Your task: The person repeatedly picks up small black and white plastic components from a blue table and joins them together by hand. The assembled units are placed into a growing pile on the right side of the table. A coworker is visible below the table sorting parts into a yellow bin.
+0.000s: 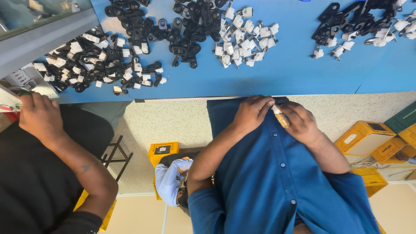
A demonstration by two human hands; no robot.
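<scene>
Neither of my hands is in view. The picture is upside down: I look across a blue table (pixel 286 73) at other people. A person in a blue shirt (pixel 268 182) holds a small white and tan part (pixel 279 116) between both hands, one hand (pixel 253 113) on its left and the other hand (pixel 300 122) on its right, just off the table's edge. A person in black rests a hand (pixel 39 115) by a grey control box (pixel 19 82) with coloured buttons.
Heaps of small black and white plastic parts lie on the table: a mixed heap (pixel 102 60), a black heap (pixel 190 24), a white heap (pixel 245 41) and one more heap (pixel 364 21). Yellow crates (pixel 364 138) stand on the speckled floor. A person in a white shirt (pixel 171 180) bends by another yellow crate (pixel 162 151).
</scene>
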